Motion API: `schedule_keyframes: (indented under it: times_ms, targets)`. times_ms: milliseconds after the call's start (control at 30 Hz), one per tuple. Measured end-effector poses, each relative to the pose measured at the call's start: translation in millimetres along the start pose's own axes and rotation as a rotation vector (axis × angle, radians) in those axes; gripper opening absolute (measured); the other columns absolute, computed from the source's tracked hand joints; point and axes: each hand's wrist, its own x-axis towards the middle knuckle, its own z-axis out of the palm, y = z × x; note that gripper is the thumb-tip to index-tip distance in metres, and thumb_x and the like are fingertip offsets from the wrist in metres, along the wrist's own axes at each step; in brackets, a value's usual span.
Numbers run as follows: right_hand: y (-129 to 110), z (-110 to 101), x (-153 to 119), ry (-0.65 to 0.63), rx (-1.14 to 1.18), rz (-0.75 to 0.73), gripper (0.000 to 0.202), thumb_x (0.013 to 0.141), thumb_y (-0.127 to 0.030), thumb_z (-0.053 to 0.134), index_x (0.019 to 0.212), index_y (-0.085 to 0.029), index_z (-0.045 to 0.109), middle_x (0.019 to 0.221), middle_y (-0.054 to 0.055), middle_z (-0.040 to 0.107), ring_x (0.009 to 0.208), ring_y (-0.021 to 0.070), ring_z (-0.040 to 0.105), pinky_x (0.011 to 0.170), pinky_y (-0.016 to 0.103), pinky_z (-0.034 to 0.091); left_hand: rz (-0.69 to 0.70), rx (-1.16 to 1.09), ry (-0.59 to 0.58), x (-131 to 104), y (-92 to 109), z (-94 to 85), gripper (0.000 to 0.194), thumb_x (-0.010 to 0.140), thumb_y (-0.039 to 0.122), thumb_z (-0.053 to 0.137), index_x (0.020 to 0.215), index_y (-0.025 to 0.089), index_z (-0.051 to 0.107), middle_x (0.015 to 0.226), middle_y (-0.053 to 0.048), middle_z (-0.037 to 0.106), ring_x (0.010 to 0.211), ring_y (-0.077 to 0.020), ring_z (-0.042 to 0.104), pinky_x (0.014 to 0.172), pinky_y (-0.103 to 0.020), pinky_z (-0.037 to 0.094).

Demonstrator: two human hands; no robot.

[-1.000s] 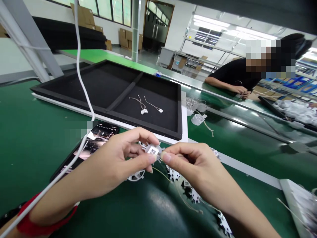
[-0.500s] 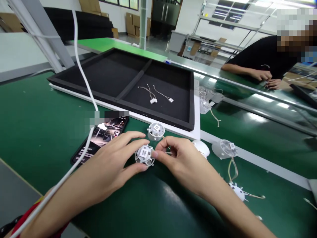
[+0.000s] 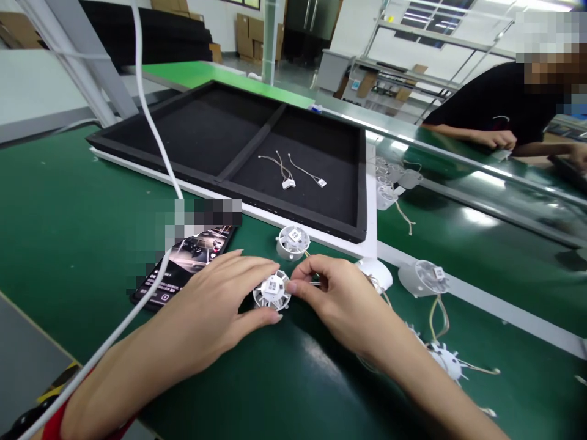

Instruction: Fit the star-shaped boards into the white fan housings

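Note:
My left hand (image 3: 224, 290) curves its thumb and fingers around a small white fan (image 3: 273, 288) with radial fins and a square printed label on its face. At the fan's right side, the thumb and forefinger of my right hand (image 3: 323, 281) are pinched together on its thin wires, which show only as a short stretch beside the fingers. Just behind stands another labelled fan (image 3: 292, 243) in a round housing. Right of my right hand lies a white rounded housing (image 3: 376, 273), partly hidden by the hand.
A black divided tray (image 3: 220, 177) holds several wire leads (image 3: 288, 182). On the left, a phone (image 3: 197, 256) lies under a hanging white cable (image 3: 158, 137). Rightward are another fan (image 3: 424, 278) and a finned white part (image 3: 447, 362) with wires. Across the bench, a person (image 3: 486, 104) works.
The view has shifted slightly, so the bench items sit a little differently. Both my hands keep their hold at the fan, which has turned slightly. The person opposite has moved their hands apart.

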Motion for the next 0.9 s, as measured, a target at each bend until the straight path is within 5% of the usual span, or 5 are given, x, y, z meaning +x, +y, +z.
schedule_keyframes:
  times_ms: [167, 400, 633, 900]
  targets:
    - [1.8, -0.1, -2.5, 0.02, -0.053, -0.033, 0.014, 0.101, -0.023, 0.066, 0.088, -0.022, 0.072, 0.081, 0.0, 0.073, 0.071, 0.0178, 0.059, 0.066, 0.031, 0.04, -0.016, 0.026, -0.037, -0.1, 3.5, 0.5, 0.052, 0.108, 0.054, 0.061, 0.152, 0.027, 0.057, 0.148, -0.009, 0.067, 0.135, -0.0368, 0.066, 0.116, -0.057, 0.055]
    - [6.6, -6.5, -11.6, -0.004, -0.364, -0.248, 0.026, 0.103, -0.01, 0.057, 0.096, -0.023, 0.079, 0.091, 0.003, 0.082, 0.076, 0.0197, 0.074, 0.066, 0.03, 0.044, -0.079, -0.041, -0.041, -2.6, -2.4, 6.6, 0.049, 0.109, 0.059, 0.056, 0.153, 0.038, 0.056, 0.149, -0.001, 0.067, 0.14, -0.0347, 0.062, 0.118, -0.059, 0.053]
    - [22.5, -1.3, -14.5, 0.114, -0.705, -0.549, 0.026, 0.099, -0.004, 0.054, 0.099, -0.017, 0.077, 0.077, 0.003, 0.072, 0.057, 0.0173, 0.059, 0.05, 0.033, 0.025, -0.098, -0.044, -0.073, -3.7, -4.1, 3.1, 0.053, 0.106, 0.056, 0.063, 0.155, 0.038, 0.057, 0.151, -0.002, 0.066, 0.143, -0.0361, 0.06, 0.12, -0.058, 0.052]
    - [25.7, 1.2, -11.1, 0.228, -0.799, -0.744, 0.037, 0.095, 0.003, 0.043, 0.094, -0.017, 0.074, 0.072, 0.001, 0.064, 0.054, 0.0163, 0.047, 0.05, 0.032, 0.024, -0.135, -0.105, -0.143, 0.9, -5.2, -4.8, 0.053, 0.103, 0.053, 0.068, 0.152, 0.035, 0.06, 0.153, -0.001, 0.065, 0.143, -0.0351, 0.061, 0.121, -0.058, 0.053]
